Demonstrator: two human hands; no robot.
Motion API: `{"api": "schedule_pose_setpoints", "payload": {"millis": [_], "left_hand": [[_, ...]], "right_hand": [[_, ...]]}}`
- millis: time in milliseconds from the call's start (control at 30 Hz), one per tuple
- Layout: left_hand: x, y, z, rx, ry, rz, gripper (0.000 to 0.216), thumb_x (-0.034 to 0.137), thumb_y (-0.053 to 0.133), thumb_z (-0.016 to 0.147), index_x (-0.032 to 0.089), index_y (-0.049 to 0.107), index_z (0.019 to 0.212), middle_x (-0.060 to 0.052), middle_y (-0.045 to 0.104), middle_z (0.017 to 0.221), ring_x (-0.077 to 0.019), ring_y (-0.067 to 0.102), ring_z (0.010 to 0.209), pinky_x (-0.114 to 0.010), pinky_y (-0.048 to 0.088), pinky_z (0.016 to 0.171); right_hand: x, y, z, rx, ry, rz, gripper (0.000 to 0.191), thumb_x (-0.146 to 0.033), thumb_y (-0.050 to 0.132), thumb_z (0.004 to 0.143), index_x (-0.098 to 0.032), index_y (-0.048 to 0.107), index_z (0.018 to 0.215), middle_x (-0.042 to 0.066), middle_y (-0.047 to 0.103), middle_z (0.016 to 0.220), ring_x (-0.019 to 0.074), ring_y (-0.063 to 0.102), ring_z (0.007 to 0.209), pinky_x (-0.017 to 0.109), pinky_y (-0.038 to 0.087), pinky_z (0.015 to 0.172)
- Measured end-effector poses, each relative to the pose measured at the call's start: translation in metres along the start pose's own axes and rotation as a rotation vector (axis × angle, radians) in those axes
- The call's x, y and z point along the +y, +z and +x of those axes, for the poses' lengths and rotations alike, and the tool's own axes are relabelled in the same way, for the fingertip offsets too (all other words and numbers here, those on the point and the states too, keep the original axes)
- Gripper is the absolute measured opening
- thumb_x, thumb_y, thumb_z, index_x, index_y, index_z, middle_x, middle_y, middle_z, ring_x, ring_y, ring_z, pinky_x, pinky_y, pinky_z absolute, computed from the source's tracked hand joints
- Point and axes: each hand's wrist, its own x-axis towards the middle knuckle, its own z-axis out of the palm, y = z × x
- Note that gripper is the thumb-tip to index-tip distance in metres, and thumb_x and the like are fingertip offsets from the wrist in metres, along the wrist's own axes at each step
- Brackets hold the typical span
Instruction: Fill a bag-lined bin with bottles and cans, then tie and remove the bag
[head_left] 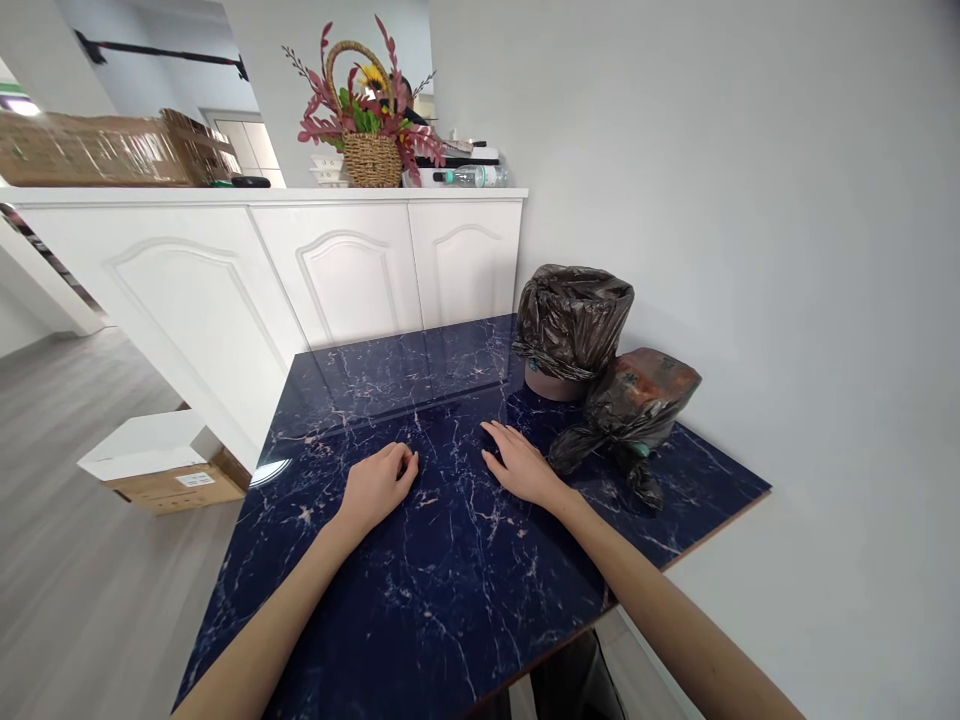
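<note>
My left hand (380, 482) rests on the dark blue marble-patterned table (420, 570), its fingers loosely curled in and nothing seen in them. To its right, my right hand (523, 466) lies flat on the same tabletop with the fingers stretched out, holding nothing. Just beyond the right hand is a knotted dark plastic bag (637, 400) with something reddish-brown showing through it. Behind that bag stands a small bin (551, 384) lined with a black plastic bag (576, 312). Neither hand touches these things.
A white cabinet (352, 270) stands along the table's far side. On its top are a wicker flower basket (373, 160), a plastic bottle (480, 177) and a cardboard box (90, 150). Another box (169, 465) sits on the floor at left. A wall (750, 250) borders the right side.
</note>
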Motion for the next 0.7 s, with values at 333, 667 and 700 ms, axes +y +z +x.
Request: {"api": "schedule_pose_setpoints", "payload": {"millis": [333,667,700], "left_hand": [[0.0003,-0.0004,0.0,0.001,0.006,-0.005,0.033,0.041,0.044,0.11,0.023,0.058,0.087,-0.003,0.073,0.09,-0.019,0.065,0.073,-0.031,0.034,0.065],[0.0015,-0.002,-0.0014,-0.001,0.005,-0.01,0.034,0.041,0.042,0.11,0.023,0.059,0.087,-0.003,0.073,0.091,-0.0185,0.065,0.072,-0.031,0.035,0.064],[0.0016,-0.0022,-0.0015,-0.001,0.006,-0.013,0.034,0.041,0.042,0.11,0.023,0.059,0.087,-0.003,0.073,0.091,-0.0187,0.065,0.072,-0.031,0.035,0.064]], "right_hand": [[0.0029,0.0023,0.0009,0.016,-0.014,-0.001,0.066,-0.046,0.039,0.111,-0.018,0.036,0.17,0.015,0.044,0.173,0.0284,0.038,0.163,0.051,0.027,0.136],[0.0004,0.0019,-0.0007,0.009,0.019,-0.011,0.065,-0.046,0.04,0.11,-0.017,0.039,0.169,0.017,0.044,0.173,0.0297,0.036,0.164,0.051,0.027,0.136],[-0.0001,0.0013,-0.0009,0.008,0.023,-0.011,0.065,-0.046,0.039,0.11,-0.018,0.039,0.169,0.016,0.044,0.174,0.0298,0.036,0.164,0.051,0.028,0.136]]}}
